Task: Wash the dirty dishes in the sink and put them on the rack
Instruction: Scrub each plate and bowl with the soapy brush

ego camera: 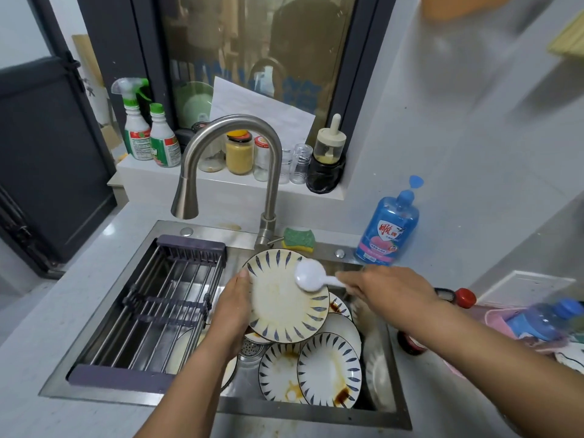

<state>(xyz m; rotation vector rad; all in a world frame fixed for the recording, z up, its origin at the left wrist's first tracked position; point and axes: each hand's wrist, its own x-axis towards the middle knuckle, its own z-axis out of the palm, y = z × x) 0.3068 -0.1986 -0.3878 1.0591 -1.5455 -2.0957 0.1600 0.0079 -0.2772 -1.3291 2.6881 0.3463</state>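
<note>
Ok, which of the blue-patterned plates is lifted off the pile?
The plate gripped by the left hand, tilted up; the right hand holds a white utensil against it. The other plates lie in the sink.

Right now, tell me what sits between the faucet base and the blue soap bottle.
Head view: a green sponge on the sink ledge by the faucet, then a small round metal cap nearer the bottle.

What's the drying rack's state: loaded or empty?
Empty. The rack shows only bare bars; the stained plates sit in the sink, one plate in the left hand.
</note>
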